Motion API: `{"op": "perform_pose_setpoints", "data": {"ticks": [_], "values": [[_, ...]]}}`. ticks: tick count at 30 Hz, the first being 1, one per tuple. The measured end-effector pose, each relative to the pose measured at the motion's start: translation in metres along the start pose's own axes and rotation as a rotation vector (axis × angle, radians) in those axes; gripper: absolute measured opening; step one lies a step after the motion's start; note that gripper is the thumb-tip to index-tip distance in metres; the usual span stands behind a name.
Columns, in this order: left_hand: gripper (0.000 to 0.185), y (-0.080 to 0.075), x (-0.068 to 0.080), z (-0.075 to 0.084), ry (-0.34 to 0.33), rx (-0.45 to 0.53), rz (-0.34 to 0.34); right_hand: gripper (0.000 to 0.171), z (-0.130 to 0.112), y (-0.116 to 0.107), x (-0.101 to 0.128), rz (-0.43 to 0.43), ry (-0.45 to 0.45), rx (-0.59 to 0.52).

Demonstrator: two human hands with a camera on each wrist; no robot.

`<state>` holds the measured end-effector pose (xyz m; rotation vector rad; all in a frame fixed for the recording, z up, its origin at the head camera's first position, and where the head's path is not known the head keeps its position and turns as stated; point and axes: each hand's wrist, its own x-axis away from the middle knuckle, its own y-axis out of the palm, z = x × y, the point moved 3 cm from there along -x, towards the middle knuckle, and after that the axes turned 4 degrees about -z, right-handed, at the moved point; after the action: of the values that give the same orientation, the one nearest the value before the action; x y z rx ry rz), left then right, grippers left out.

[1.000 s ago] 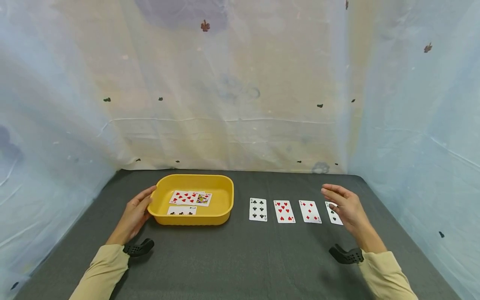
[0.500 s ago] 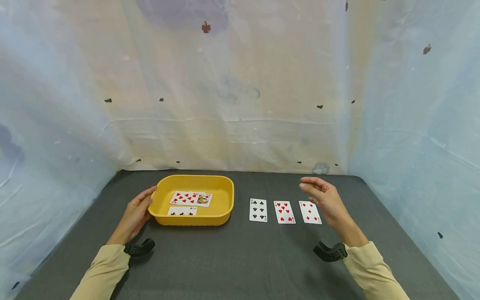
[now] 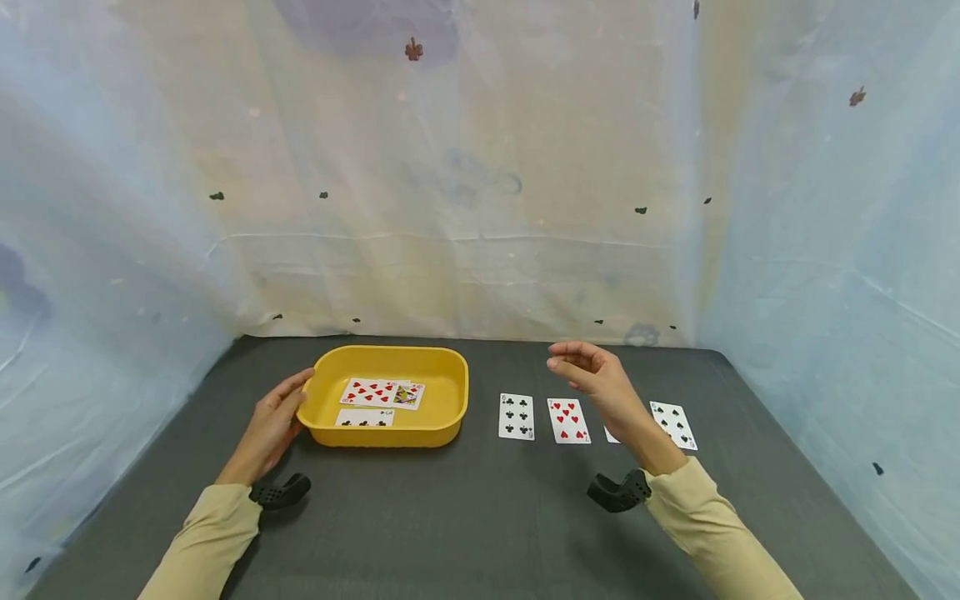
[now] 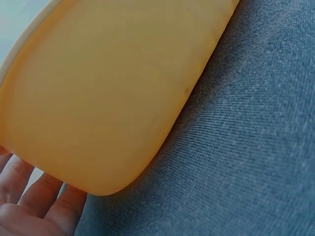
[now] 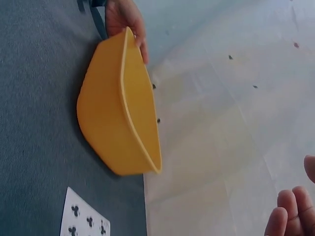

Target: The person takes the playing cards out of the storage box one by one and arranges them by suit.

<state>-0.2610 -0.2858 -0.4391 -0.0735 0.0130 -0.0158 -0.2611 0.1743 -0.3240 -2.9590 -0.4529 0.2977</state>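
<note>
The left hand (image 3: 270, 425), fingers fairly straight, rests against the left end wall of the shallow yellow plastic tray (image 3: 450, 408), apparently to steady it on the dark grey felt table (image 3: 450, 517). The tray sits left of centre, long axis running left to right, open side up, with face-up cards (image 3: 372, 393) inside. The right hand (image 3: 600, 383) hovers above the row of four face-up playing cards (image 3: 517, 417), fingers loosely curled and holding nothing; each card's long axis runs near to far.

Yellow tray (image 4: 113, 88) on grey cloth (image 4: 246, 162), left hand fingers (image 4: 29, 196) against its wall
</note>
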Motion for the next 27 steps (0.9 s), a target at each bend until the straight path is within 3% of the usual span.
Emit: {"op": "perform_pose_setpoints", "data": {"ticks": [11,19,27], "values": [[0.054,0.0,0.002,0.001,-0.022,-0.01,0.003,0.033,-0.004,0.042,-0.023,-0.091,-0.059,-0.06],[0.055,0.0,0.001,0.0,-0.011,-0.011,0.006,0.031,-0.006,0.062,-0.038,-0.117,-0.098,-0.054],[0.055,0.001,0.0,0.001,0.013,-0.006,-0.003,0.031,-0.006,0.079,-0.052,-0.138,-0.08,-0.008]]}}
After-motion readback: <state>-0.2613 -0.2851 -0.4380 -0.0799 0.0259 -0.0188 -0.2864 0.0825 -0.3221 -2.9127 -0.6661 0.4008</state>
